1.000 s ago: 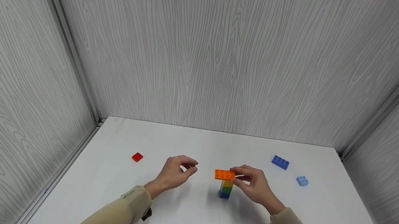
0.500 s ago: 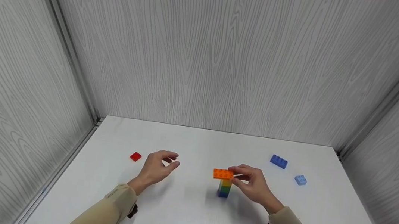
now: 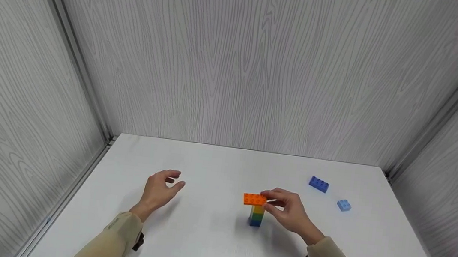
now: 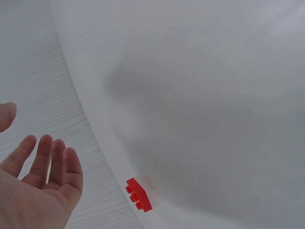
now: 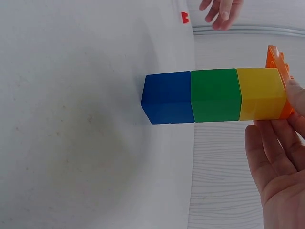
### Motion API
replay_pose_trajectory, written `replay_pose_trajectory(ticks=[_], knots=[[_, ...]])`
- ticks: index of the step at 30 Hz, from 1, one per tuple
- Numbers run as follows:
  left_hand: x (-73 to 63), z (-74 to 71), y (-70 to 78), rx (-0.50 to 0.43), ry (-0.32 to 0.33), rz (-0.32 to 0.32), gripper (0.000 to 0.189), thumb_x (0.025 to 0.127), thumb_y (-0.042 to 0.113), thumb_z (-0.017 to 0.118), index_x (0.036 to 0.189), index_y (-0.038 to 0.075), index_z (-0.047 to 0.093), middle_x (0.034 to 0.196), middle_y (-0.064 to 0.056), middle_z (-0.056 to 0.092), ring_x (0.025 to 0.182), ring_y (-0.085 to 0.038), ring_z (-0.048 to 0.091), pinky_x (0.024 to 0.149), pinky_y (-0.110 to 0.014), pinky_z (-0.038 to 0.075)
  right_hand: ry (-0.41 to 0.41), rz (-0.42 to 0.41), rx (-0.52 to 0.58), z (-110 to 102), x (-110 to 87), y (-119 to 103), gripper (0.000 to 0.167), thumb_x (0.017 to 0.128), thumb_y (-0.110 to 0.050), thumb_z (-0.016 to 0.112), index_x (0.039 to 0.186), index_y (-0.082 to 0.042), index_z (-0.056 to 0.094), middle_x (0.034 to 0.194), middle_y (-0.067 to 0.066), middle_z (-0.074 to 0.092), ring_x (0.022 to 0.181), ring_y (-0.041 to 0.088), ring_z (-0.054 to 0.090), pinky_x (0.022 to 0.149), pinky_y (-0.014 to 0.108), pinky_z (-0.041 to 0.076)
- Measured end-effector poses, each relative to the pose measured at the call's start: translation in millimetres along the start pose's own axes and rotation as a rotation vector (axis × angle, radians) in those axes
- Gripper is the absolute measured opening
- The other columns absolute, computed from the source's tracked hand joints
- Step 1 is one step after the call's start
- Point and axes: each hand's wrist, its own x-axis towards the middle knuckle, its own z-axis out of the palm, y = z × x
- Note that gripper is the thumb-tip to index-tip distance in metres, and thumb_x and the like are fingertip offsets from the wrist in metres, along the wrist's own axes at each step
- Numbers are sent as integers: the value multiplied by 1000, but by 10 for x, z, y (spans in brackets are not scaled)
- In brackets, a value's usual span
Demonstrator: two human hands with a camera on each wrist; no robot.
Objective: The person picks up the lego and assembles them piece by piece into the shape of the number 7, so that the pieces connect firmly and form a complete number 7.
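A small tower of toy building bricks stands upright, with a blue brick (image 5: 169, 98) at the bottom, a green brick (image 5: 216, 95) in the middle and a yellow brick (image 5: 261, 94) above. Across its top lies a flat orange brick (image 3: 254, 199), which overhangs to the left. My right hand (image 3: 288, 210) pinches the orange brick at its right end, between thumb and fingers. Off to the left, my left hand (image 3: 159, 191) hovers over the table, fingers spread and holding nothing. A thin red brick (image 4: 138, 195) lies near it in the left wrist view; the left hand hides it in the head view.
To the right and farther back lie a dark blue brick (image 3: 319, 184) and a small light blue brick (image 3: 344, 205). The white table (image 3: 207, 246) is bounded by a grey wood-grain back panel (image 3: 236, 60) and side panels.
My left hand has moved left, away from the tower, until it covers the red brick in the head view. The right hand stays at the orange brick.
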Motion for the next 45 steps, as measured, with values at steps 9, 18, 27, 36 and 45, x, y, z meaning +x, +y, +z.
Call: replay_pose_trajectory(ticks=[9, 18, 27, 36, 45], knots=[[91, -157, -275, 27, 31, -119, 48, 103, 24, 80, 143, 0, 72, 141, -25, 75, 127, -41, 70, 112, -57, 58, 1, 7, 2, -2, -3, 7, 36, 105, -14, 80, 138, 0, 78, 130, 14, 81, 115, 13, 78, 102, 17, 60], [217, -330, -476, 24, 55, -237, 53, 103, 24, 78, 148, -2, 68, 149, -31, 68, 139, -47, 62, 118, -60, 54, 0, 0, -1, -13, 1, 10, 33, 105, -15, 81, 137, -6, 80, 129, 12, 82, 115, 15, 79, 102, 20, 62], [287, -437, -682, 18, 34, -309, 63, 99, 25, 80, 151, -6, 63, 157, -34, 62, 147, -52, 59, 124, -63, 50, 4, -42, -9, 0, 1, 41, 33, 106, -13, 79, 137, -4, 79, 126, 17, 81, 111, 24, 80, 99, 18, 62], [294, -360, -753, -6, -18, -376, 65, 100, 23, 80, 154, -6, 60, 158, -33, 61, 145, -50, 60, 126, -61, 50, -4, -15, -15, -14, -2, 34, 34, 106, -15, 79, 139, -6, 79, 128, 17, 80, 113, 29, 79, 100, 17, 61], [267, -292, -737, 28, -29, -403, 60, 102, 23, 77, 154, -4, 61, 155, -32, 63, 144, -50, 62, 123, -61, 54, 3, -26, -15, -13, -2, 24, 33, 106, -15, 79, 138, -6, 80, 127, 16, 81, 111, 17, 79, 100, 20, 63]])
